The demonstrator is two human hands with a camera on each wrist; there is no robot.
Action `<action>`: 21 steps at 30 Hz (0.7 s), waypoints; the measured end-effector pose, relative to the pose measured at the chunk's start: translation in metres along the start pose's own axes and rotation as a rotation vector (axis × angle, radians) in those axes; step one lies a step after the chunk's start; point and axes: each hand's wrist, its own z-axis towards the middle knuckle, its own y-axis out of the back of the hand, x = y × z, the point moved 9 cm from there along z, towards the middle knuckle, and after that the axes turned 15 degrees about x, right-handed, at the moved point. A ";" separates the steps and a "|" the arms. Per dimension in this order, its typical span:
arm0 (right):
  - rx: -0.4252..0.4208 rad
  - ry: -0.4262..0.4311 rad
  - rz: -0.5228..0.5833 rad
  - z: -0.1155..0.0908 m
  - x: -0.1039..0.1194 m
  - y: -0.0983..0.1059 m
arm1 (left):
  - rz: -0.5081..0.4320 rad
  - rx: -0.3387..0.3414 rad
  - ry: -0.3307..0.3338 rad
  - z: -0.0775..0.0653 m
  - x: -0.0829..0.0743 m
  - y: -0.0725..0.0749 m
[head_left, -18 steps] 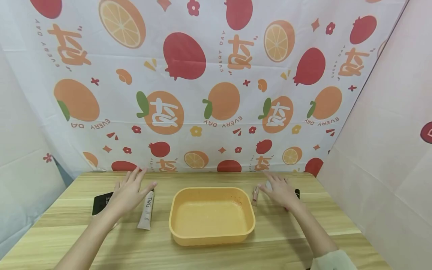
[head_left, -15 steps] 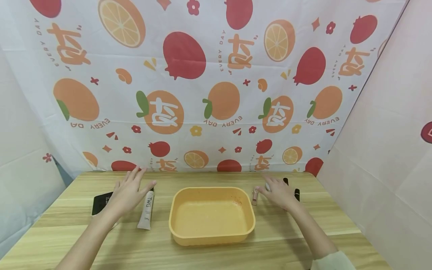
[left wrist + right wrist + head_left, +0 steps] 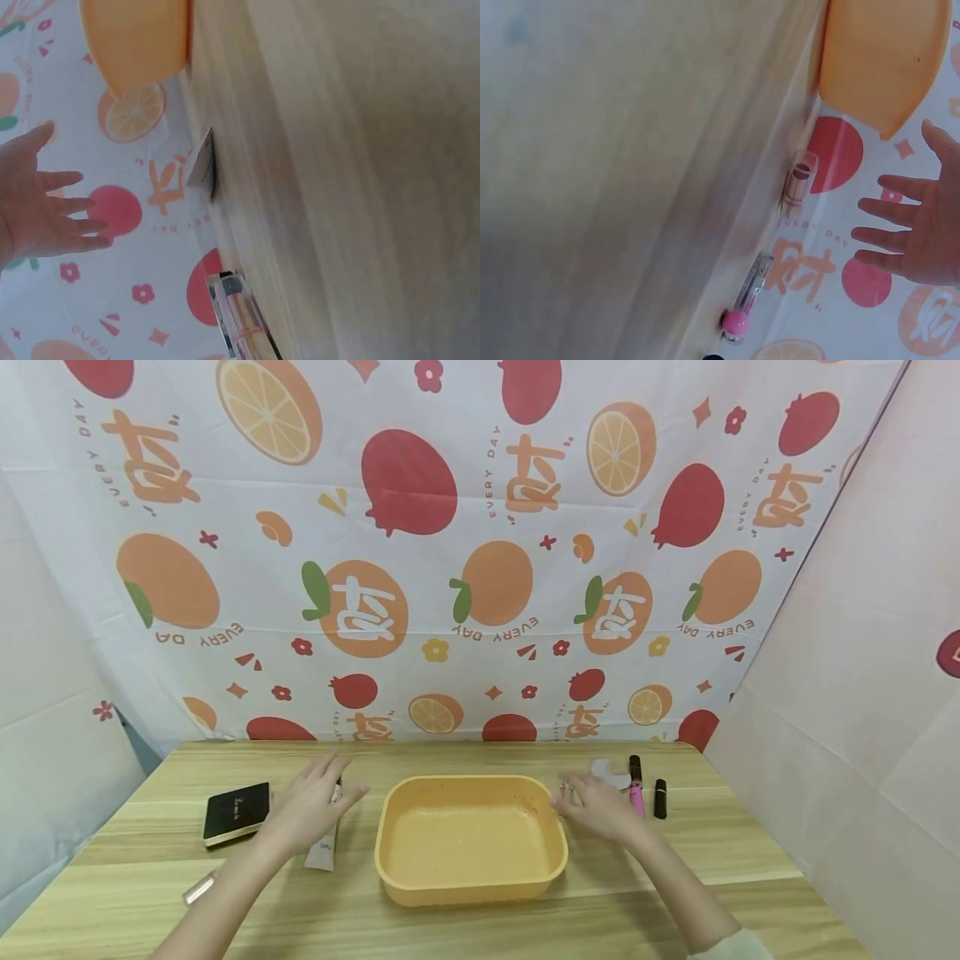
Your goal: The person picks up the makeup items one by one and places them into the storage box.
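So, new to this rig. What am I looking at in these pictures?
No robot: these are a person's bare hands, left hand and right hand. The head picture comes from a camera worn on the head, looking forward and down; the wrist pictures come from one camera on each wrist, hence the sideways tilt. On the wooden table stands a yellow tray. Left of it lie a black case and a grey tube, partly hidden by the left hand. Right of it: a pink-and-black tube and a black stick. Nothing is held.
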 end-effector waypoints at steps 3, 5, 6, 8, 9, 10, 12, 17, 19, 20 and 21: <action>0.020 0.006 -0.011 -0.001 0.003 -0.006 | -0.023 0.016 -0.006 0.000 -0.006 -0.009; 0.027 0.015 -0.027 -0.001 0.005 -0.010 | -0.050 0.044 -0.005 0.001 -0.008 -0.017; 0.027 0.023 -0.036 -0.001 0.006 -0.011 | -0.065 0.060 -0.006 0.002 -0.008 -0.020; 0.029 0.026 -0.030 -0.002 0.007 -0.013 | -0.106 0.089 -0.007 0.002 -0.009 -0.028; 0.031 0.020 -0.026 -0.002 0.007 -0.014 | -0.130 0.102 -0.006 0.003 -0.009 -0.031; 0.033 0.013 -0.016 -0.003 0.007 -0.014 | -0.154 0.115 -0.001 0.003 -0.009 -0.034; 0.045 0.006 0.018 -0.003 0.007 -0.015 | -0.201 0.130 0.009 0.003 -0.010 -0.037; 0.116 -0.003 0.119 -0.004 0.008 -0.021 | -0.323 0.150 0.043 0.004 -0.010 -0.044; 0.138 -0.004 0.145 -0.005 0.008 -0.023 | -0.409 0.167 0.052 0.005 -0.009 -0.048; 0.144 -0.006 0.149 -0.006 0.008 -0.023 | -0.457 0.180 0.059 0.005 -0.009 -0.051; 0.149 -0.006 0.152 -0.007 0.009 -0.024 | -0.512 0.192 0.065 0.005 -0.008 -0.055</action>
